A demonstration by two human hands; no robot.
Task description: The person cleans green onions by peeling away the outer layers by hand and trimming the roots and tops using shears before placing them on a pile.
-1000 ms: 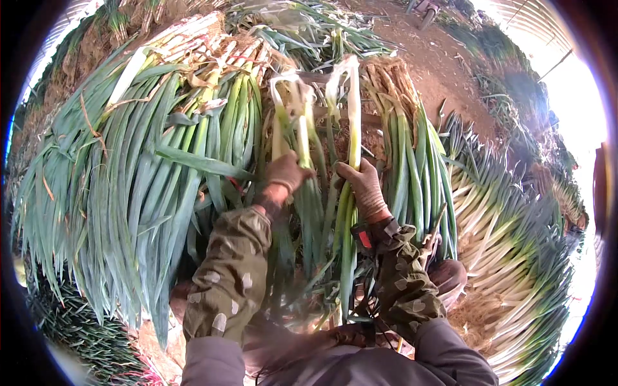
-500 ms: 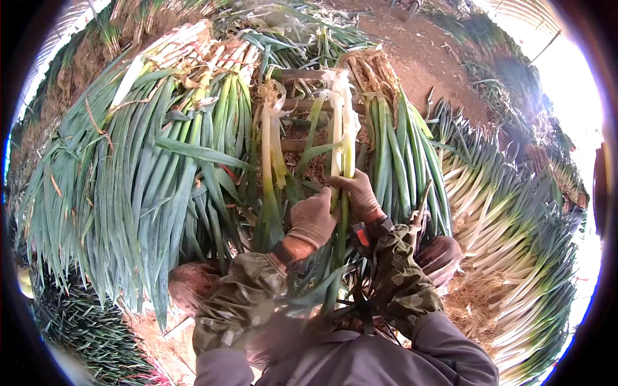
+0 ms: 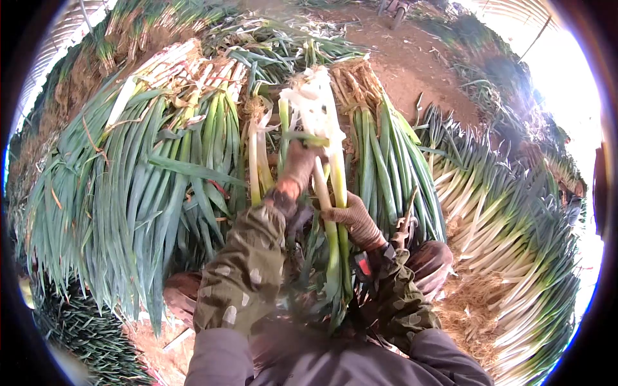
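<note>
In the head view, my right hand (image 3: 355, 220), in a brown knit glove, is closed around large green onions (image 3: 335, 186), white ends pointing away from me and green leaves hanging toward my lap. My gloved left hand (image 3: 301, 164) is a little farther up, left of these stalks, its fingers closed on a strip of outer leaf (image 3: 310, 138). Motion blurs that hand slightly. Loose whitish skin (image 3: 310, 96) hangs about the stalks' upper ends. Close on the left, another green onion (image 3: 254, 157) lies with pale peeled skin at its top.
A big pile of green onions (image 3: 141, 186) lies to the left, roots away from me. A smaller bundle (image 3: 380, 148) lies right of my hands. Long rows of white-stemmed onions (image 3: 502, 238) cover the far right. Bare soil (image 3: 412, 71) shows beyond.
My left hand has moved up and away along the stalks, drawing a strip of leaf and skin. My right hand has come lower, still gripping the stalks.
</note>
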